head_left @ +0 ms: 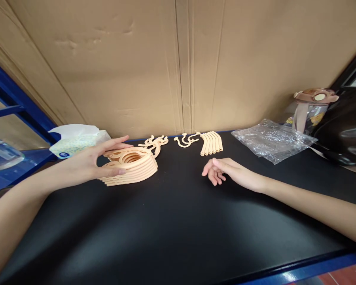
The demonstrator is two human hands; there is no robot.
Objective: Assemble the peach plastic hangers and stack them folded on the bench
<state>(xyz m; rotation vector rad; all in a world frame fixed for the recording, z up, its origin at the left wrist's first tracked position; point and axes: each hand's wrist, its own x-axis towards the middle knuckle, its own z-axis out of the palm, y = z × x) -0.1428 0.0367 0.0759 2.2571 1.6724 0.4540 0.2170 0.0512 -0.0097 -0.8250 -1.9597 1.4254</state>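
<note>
On the left of the black table, my left hand (pixel 103 158) grips a stack of cream plastic hanger pieces (pixel 136 168), thumb on the near side and fingers on the far side. Behind that stack lies a small pile of curved cream hooks (pixel 157 143). More loose hooks (pixel 186 140) rest at the table's back middle. Beside them, several curved cream strips (pixel 211 142) sit in a neat row. My right hand (pixel 215 171) hovers just in front of this row, its fingers loosely curled, apart from the strips and with nothing visible in it.
Creased cardboard (pixel 130 71) walls off the back of the black table (pixel 166 229). A tissue pack (pixel 78 140) stands at the left, near a blue frame (pixel 32 126). To the right lie a clear plastic bag (pixel 273 140) and a drinking bottle (pixel 310 111) beside a black shiny object (pixel 344 122).
</note>
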